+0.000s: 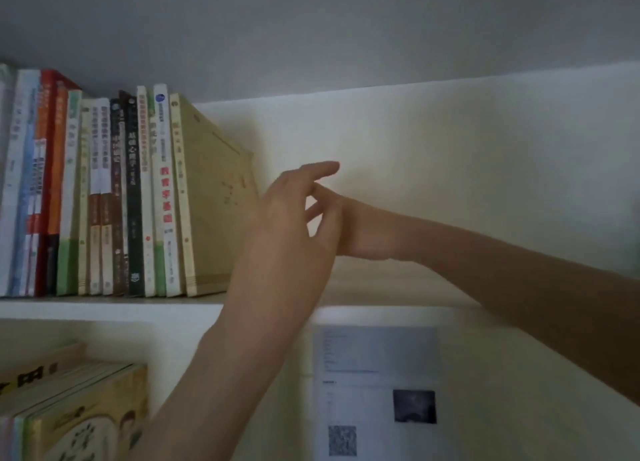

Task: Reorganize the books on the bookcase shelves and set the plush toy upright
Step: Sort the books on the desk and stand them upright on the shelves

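A row of upright books (pixel 104 197) fills the left half of the upper shelf (pixel 104 310). The rightmost one is a pale yellow-green book (pixel 214 197) whose cover faces right. My left hand (pixel 291 204) reaches up from below, just right of that cover, with its fingers straight and spread and nothing in them. My right hand (pixel 363 232) comes in from the right. Its fingers are hidden behind my left hand, so I cannot tell whether they touch the book. No plush toy is in view.
The right half of the upper shelf holds no books. On the lower shelf, several books (pixel 69 408) lean at the bottom left. A printed sheet with a QR code (pixel 377 391) hangs on the panel at the lower right.
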The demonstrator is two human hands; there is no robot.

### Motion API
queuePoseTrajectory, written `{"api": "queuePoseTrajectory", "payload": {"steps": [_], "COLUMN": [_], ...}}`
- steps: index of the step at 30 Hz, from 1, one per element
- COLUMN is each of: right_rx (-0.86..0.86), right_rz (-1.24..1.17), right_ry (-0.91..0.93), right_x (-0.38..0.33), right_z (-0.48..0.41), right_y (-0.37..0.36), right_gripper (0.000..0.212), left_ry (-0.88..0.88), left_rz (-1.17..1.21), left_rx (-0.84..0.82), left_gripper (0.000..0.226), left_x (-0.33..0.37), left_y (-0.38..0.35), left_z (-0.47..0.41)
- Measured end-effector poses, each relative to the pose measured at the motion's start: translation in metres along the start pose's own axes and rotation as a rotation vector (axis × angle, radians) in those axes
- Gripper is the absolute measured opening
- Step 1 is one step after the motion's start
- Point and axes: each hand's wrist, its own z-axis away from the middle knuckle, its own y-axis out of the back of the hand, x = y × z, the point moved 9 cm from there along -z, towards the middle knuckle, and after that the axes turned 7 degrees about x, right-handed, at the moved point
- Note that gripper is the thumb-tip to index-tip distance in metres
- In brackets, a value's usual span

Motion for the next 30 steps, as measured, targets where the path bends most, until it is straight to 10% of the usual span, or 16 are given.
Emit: {"api": "queuePoseTrajectory", "payload": {"steps": [14,30], "right_rx": [0.488,0.817], "right_rz": [0.301,0.163], "right_ry": [-0.523,-1.708], "right_x": [0.016,0.101], "right_z": [0.359,0.897], "right_y": [0.148,0.122], "right_gripper": [0.081,0.059], "left_ry": [0.03,0.646], "left_rz": [0.774,0.797], "left_rx": [-0.484,-1.773], "left_gripper": [0.03,0.03], "left_x": [0.179,0.352], "left_y": [-0.18,-0.402], "left_z": [0.151,0.628]}}
